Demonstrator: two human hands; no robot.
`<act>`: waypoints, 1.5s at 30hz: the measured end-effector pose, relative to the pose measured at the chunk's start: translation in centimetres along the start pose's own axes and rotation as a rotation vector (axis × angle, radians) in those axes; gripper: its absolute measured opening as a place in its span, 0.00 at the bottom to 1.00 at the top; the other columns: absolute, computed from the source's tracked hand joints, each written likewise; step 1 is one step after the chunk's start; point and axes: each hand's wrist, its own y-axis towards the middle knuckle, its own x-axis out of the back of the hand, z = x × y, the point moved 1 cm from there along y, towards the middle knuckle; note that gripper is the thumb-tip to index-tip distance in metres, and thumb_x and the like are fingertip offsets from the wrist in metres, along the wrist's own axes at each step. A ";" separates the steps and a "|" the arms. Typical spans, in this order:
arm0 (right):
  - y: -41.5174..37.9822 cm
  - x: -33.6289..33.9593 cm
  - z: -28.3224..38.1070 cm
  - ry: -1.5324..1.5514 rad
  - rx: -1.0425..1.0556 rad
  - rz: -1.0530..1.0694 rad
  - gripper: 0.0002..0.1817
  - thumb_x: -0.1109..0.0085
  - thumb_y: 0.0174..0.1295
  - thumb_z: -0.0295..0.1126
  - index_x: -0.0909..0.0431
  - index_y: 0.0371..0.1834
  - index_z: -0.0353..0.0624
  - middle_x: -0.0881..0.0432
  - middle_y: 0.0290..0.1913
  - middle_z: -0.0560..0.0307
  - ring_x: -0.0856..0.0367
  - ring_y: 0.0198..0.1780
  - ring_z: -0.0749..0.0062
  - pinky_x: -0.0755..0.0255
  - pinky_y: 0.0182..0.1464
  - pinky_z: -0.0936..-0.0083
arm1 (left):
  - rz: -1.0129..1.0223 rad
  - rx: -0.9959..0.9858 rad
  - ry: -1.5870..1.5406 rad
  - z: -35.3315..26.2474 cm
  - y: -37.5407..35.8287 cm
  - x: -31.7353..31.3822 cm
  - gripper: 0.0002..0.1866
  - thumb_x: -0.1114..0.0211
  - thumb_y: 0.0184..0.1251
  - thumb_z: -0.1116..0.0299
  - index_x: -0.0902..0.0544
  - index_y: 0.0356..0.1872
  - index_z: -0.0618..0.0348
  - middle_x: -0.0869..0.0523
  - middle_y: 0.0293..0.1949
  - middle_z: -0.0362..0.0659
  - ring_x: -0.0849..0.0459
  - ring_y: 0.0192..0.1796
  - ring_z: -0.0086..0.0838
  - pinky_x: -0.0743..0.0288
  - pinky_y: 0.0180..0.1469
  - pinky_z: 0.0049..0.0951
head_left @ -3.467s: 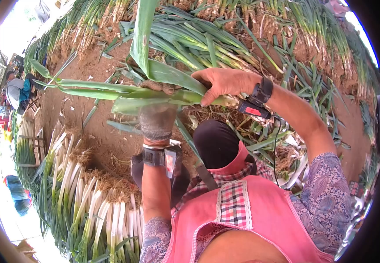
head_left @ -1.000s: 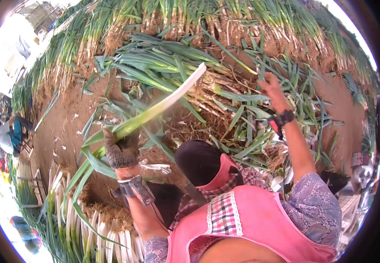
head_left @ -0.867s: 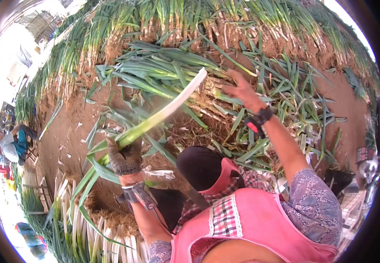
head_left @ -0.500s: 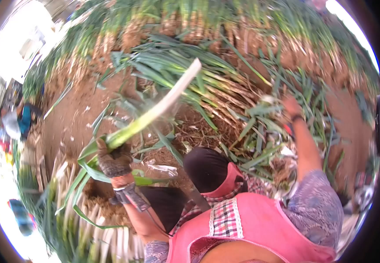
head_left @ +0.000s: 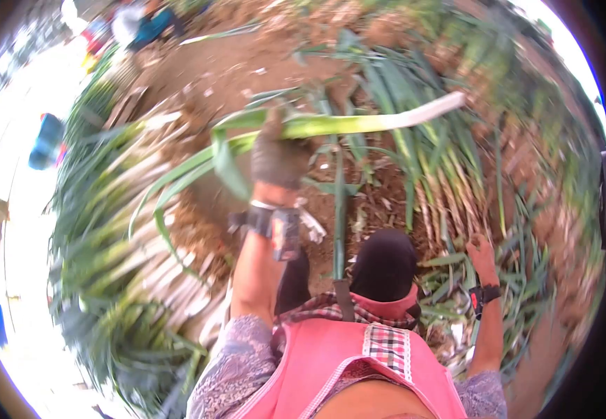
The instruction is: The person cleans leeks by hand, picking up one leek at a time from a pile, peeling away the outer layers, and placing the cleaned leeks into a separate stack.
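My left hand [head_left: 278, 159], in a dark work glove, is closed around the green part of a leek [head_left: 376, 123]. Its clean white end points right, and its long green leaves droop to the left. My bare right hand [head_left: 482, 255] has its fingers curled at the root ends of a pile of leeks [head_left: 449, 167] with brownish, soil-stained stalks; whether it grips anything is too small to tell. Below that hand lie loose leaves and peelings [head_left: 449, 286].
On the left is a long row of leeks with whitish stalks [head_left: 135, 209]. More leeks [head_left: 526, 105] stand along the upper right, blurred. Bare soil [head_left: 247, 66] shows at the top. My dark-clad knee [head_left: 385, 265] is between my hands. A person [head_left: 151, 28] is at the upper left.
The view has swung left. My left hand has carried the leek forward, and it now lies nearly level. My right hand has moved from the leaf scraps to the pile's root ends.
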 end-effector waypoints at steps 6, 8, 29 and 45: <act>1.1 -5.4 28.0 0.305 0.618 0.298 0.15 0.44 0.57 0.33 0.25 0.46 0.37 0.21 0.36 0.58 0.26 0.34 0.76 0.31 0.40 0.74 | 0.005 -0.286 0.076 -6.5 -7.8 -2.4 0.11 0.36 0.58 0.61 0.25 0.35 0.55 0.19 0.29 0.41 0.18 0.33 0.34 0.22 0.30 0.34; -0.9 -7.7 34.1 0.302 0.799 0.434 0.15 0.45 0.59 0.34 0.26 0.46 0.38 0.22 0.34 0.60 0.29 0.32 0.78 0.32 0.38 0.75 | -0.018 -0.410 0.064 -9.5 -13.2 -3.8 0.11 0.35 0.57 0.60 0.24 0.34 0.54 0.20 0.29 0.40 0.19 0.32 0.31 0.21 0.31 0.35; 5.4 -13.0 30.5 0.509 0.395 0.712 0.17 0.51 0.64 0.41 0.28 0.50 0.41 0.25 0.39 0.63 0.27 0.33 0.79 0.35 0.32 0.84 | -1.662 -1.636 0.147 -21.1 -86.1 5.9 0.14 0.47 0.61 0.54 0.35 0.21 0.45 0.33 0.18 0.33 0.33 0.20 0.25 0.41 0.23 0.34; -10.7 -8.2 -6.7 0.606 -0.489 0.288 0.13 0.47 0.53 0.37 0.24 0.34 0.37 0.24 0.27 0.59 0.27 0.25 0.75 0.34 0.23 0.78 | -0.398 -0.411 1.028 -26.1 -26.5 11.8 0.09 0.52 0.67 0.68 0.26 0.29 0.57 0.26 0.25 0.36 0.28 0.28 0.25 0.30 0.44 0.33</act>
